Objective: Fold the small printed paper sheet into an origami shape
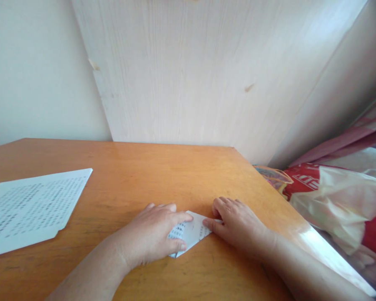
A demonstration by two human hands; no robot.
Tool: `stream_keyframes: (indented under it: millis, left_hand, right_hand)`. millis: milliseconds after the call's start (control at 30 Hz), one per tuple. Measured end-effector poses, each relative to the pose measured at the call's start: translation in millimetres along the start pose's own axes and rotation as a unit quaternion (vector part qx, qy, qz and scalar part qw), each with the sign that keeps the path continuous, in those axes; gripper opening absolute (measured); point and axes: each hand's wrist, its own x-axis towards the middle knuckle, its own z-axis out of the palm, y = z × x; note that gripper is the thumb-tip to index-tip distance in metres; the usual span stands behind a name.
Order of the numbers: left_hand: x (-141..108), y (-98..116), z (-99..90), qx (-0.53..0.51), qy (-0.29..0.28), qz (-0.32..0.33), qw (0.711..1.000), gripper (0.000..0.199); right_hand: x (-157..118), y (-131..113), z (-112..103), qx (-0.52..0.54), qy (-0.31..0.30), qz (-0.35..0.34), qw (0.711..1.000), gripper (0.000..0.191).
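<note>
A small folded piece of printed paper (194, 232) lies on the wooden table in front of me, with a pointed end toward the right. My left hand (156, 232) covers its left side, thumb and forefinger pressed on the paper and the other fingers partly hidden behind. At the right point, my right hand (238, 223) has its thumb on top of the paper and its fingers curled around the edge. Dark printed characters show on parts of the folded faces.
A stack of printed sheets (39, 209) lies on the left of the wooden table (163, 171). A pale wood-grain panel (188, 75) stands behind the far edge. Beyond the right edge are red and whitish plastic bags (347, 196) and a pink curtain (347, 138).
</note>
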Motion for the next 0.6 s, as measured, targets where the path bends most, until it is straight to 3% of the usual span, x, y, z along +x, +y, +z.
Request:
stream_keyframes:
  millis: [267,600]
  left_hand:
    - [-0.5,-0.4,-0.6,-0.004,-0.008,-0.018,1.0,0.061]
    - [-0.5,-0.1,-1.4,0.001,-0.014,-0.02,1.0,0.061]
  right_hand:
    - [-4.8,9.5,2.2,-0.075,0.001,-0.013,0.997,0.037]
    - [-4.3,24.4,-10.9,-0.06,-0.042,-0.003,0.997,0.037]
